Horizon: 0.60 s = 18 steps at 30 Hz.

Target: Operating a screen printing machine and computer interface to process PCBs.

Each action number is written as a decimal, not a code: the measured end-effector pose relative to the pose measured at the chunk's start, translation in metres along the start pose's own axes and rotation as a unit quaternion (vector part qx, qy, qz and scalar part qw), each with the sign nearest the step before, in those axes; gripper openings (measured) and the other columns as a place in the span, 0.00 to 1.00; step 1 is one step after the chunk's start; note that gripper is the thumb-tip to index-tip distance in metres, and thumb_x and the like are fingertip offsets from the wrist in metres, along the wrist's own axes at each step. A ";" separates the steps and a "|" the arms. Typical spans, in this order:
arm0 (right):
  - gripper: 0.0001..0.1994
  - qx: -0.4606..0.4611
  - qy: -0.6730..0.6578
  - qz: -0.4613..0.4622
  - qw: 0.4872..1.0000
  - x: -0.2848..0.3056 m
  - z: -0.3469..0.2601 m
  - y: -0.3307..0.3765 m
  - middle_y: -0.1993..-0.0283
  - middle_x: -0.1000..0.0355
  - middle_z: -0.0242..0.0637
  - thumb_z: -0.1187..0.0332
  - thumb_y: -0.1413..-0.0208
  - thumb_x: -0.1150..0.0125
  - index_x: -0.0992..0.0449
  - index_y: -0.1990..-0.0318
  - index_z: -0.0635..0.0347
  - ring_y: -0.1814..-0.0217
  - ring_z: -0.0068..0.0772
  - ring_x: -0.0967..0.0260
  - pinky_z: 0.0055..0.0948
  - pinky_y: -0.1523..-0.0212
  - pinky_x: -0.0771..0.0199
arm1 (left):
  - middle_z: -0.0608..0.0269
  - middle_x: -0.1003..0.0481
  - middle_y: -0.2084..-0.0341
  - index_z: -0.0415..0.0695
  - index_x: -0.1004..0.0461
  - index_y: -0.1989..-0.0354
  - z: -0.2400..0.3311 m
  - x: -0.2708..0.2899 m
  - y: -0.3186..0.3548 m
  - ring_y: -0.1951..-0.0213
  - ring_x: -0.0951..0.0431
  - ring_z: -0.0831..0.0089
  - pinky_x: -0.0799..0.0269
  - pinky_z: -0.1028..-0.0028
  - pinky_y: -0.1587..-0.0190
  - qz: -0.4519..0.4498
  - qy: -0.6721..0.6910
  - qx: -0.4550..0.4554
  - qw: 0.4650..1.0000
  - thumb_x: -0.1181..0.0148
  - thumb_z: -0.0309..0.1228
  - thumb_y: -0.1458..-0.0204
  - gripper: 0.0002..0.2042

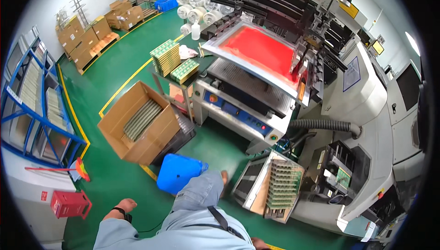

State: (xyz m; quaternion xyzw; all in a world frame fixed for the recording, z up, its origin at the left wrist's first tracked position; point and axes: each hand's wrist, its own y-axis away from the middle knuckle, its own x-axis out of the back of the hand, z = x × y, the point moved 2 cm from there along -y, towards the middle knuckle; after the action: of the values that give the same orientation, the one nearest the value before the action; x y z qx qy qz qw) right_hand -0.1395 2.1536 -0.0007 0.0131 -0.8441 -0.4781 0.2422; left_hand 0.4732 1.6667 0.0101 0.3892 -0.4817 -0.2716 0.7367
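Left hand hangs out to the left, nothing visible in it; too small to tell how far the fingers close. Right hand mostly cut off at near edge, can't tell its grip. Step looks like walking: keep elbows in, place feet clear of the blue container and the board stack. Container sits far-right of left hand, partly behind the leg; neck seems to point right, long axis unclear. Stack sits far-right of right hand; long axis near-far, boards crosswise.
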 end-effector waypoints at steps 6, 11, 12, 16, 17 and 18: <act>0.19 0.033 -0.008 -0.031 0.999 0.044 -0.034 -0.108 0.54 0.23 0.40 0.59 0.44 0.40 0.25 0.48 0.58 0.55 0.39 0.27 0.38 0.53 0.27 | 0.50 0.25 0.49 0.43 0.23 0.49 0.132 0.011 -0.162 0.45 0.27 0.55 0.33 0.61 0.43 -0.043 -0.221 -0.079 0.971 0.45 0.52 0.45 0.26; 0.19 0.026 0.022 -0.062 0.997 0.118 -0.090 -0.186 0.53 0.24 0.40 0.58 0.43 0.41 0.25 0.48 0.59 0.54 0.39 0.27 0.38 0.52 0.28 | 0.48 0.25 0.49 0.45 0.25 0.45 0.145 -0.033 -0.295 0.44 0.28 0.54 0.37 0.59 0.40 -0.138 -0.188 -0.057 0.971 0.53 0.56 0.42 0.29; 0.19 0.025 0.022 -0.070 0.997 0.138 -0.103 -0.205 0.52 0.24 0.41 0.58 0.43 0.41 0.25 0.48 0.59 0.54 0.39 0.27 0.38 0.52 0.28 | 0.48 0.25 0.49 0.45 0.25 0.45 0.170 -0.026 -0.323 0.44 0.28 0.54 0.38 0.59 0.40 -0.155 -0.187 -0.068 0.968 0.52 0.56 0.42 0.29; 0.20 0.059 0.107 -0.170 0.978 0.250 -0.193 -0.321 0.52 0.24 0.41 0.58 0.43 0.41 0.25 0.48 0.59 0.53 0.39 0.28 0.38 0.51 0.29 | 0.48 0.25 0.49 0.45 0.26 0.45 0.192 -0.026 -0.378 0.44 0.28 0.54 0.38 0.59 0.39 -0.202 -0.086 -0.051 0.974 0.50 0.55 0.43 0.28; 0.20 0.061 0.130 -0.207 0.968 0.279 -0.206 -0.333 0.51 0.24 0.41 0.57 0.43 0.41 0.25 0.48 0.59 0.52 0.40 0.28 0.39 0.50 0.29 | 0.48 0.25 0.49 0.45 0.26 0.45 0.188 -0.040 -0.365 0.44 0.28 0.54 0.38 0.59 0.39 -0.220 -0.055 -0.038 0.973 0.50 0.54 0.43 0.28; 0.20 0.066 0.152 -0.246 0.955 0.306 -0.219 -0.349 0.51 0.24 0.41 0.57 0.43 0.42 0.25 0.47 0.59 0.52 0.40 0.28 0.39 0.50 0.29 | 0.48 0.25 0.49 0.45 0.26 0.45 0.186 -0.051 -0.349 0.44 0.28 0.54 0.38 0.59 0.39 -0.235 -0.023 -0.022 0.972 0.49 0.54 0.44 0.28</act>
State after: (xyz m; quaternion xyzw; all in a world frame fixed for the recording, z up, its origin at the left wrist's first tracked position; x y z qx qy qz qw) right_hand -0.3905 1.7112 -0.0701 0.3086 -0.7978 -0.4584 0.2410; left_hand 0.2737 1.4566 -0.2630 0.4687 -0.3876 -0.4563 0.6496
